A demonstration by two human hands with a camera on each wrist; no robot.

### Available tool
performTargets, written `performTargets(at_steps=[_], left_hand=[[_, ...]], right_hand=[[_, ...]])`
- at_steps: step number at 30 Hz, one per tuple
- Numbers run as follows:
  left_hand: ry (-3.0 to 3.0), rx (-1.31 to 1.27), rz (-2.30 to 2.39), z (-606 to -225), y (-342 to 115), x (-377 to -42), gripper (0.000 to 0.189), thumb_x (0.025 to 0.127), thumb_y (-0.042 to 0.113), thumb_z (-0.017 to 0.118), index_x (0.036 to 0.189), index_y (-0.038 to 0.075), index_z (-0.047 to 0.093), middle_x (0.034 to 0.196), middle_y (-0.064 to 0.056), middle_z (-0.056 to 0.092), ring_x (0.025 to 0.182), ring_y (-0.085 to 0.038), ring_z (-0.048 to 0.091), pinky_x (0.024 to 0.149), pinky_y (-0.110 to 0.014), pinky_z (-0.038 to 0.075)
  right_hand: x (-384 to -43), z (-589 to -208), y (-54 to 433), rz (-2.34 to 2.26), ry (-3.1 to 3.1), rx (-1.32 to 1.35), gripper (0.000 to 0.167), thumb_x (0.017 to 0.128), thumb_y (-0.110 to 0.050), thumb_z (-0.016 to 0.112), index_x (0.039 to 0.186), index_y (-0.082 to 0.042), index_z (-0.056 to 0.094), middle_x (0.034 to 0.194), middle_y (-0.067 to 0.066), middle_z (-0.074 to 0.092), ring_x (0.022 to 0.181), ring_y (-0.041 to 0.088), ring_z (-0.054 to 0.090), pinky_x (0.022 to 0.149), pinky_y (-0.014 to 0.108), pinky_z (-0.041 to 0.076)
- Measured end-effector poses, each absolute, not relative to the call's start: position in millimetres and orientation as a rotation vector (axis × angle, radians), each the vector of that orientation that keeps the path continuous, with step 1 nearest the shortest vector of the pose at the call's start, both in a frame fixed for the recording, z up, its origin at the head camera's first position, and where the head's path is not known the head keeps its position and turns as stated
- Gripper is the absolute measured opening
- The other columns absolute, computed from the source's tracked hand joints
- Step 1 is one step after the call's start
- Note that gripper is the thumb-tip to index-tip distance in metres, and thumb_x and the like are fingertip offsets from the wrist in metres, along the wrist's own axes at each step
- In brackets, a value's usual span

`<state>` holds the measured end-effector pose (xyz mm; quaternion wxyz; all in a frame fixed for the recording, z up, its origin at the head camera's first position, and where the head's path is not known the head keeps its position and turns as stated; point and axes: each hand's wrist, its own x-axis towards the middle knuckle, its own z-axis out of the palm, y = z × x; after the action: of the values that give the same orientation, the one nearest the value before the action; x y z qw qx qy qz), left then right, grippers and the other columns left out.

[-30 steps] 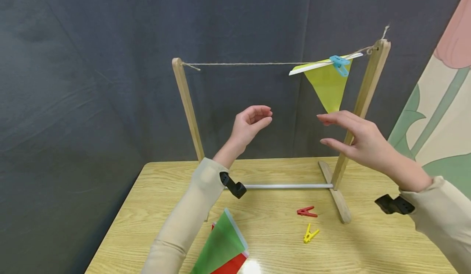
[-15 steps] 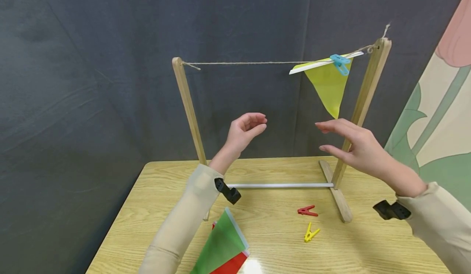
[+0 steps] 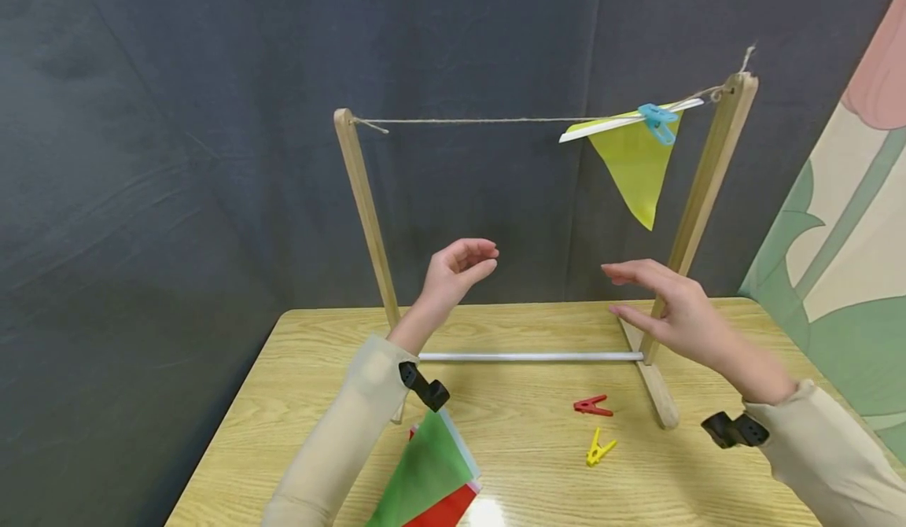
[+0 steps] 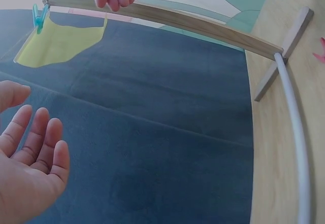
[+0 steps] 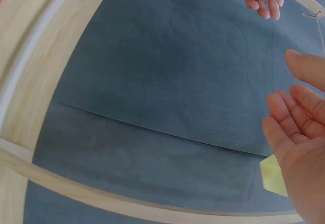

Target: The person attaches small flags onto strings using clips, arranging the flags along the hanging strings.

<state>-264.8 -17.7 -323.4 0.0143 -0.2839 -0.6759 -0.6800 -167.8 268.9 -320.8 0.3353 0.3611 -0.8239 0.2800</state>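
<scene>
From my station I see the yellow pennant (image 3: 635, 167) above and apart from the right hand (image 3: 668, 307), on the string (image 3: 481, 121) under a blue clothespin (image 3: 658, 123). Its tip points down, long axis near vertical, top edge rising rightward. The right hand and left hand (image 3: 454, 277) are raised, palms inward, thumbs and fingers apart.

Looks like an indoor staged recording corner; can't tell whether inside a lab, school or home. Going by: dark cloth backdrop (image 3: 212, 157), creased and seamed, filling most of the background; pale wood-grain table (image 3: 524, 472) in front, with a bright glare spot (image 3: 486, 513) near the front edge of view; pink-green-cream floral decor (image 3: 859, 252) at far right, wall or panel unclear; black wrist cameras (image 3: 423, 385) at both cream sleeves (image 3: 340, 433).
</scene>
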Motion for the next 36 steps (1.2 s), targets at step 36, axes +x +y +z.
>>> performTargets(at_steps=[36], left_hand=[[-2.120, -0.492, -2.334, -430, -93, -223, 0.027, 0.087, -0.005, 0.060, 0.110, -0.016, 0.055, 0.101, -0.010, 0.064, 0.090, -0.010, 0.060, 0.081, -0.022, 0.049]], right_hand=[[-132, -454, 255, 1.214, -2.248, 0.729, 0.053, 0.065, 0.017, 0.074, 0.114, 0.001, 0.061, 0.108, -0.009, 0.060, 0.094, 0.004, 0.058, 0.084, 0.009, 0.043]])
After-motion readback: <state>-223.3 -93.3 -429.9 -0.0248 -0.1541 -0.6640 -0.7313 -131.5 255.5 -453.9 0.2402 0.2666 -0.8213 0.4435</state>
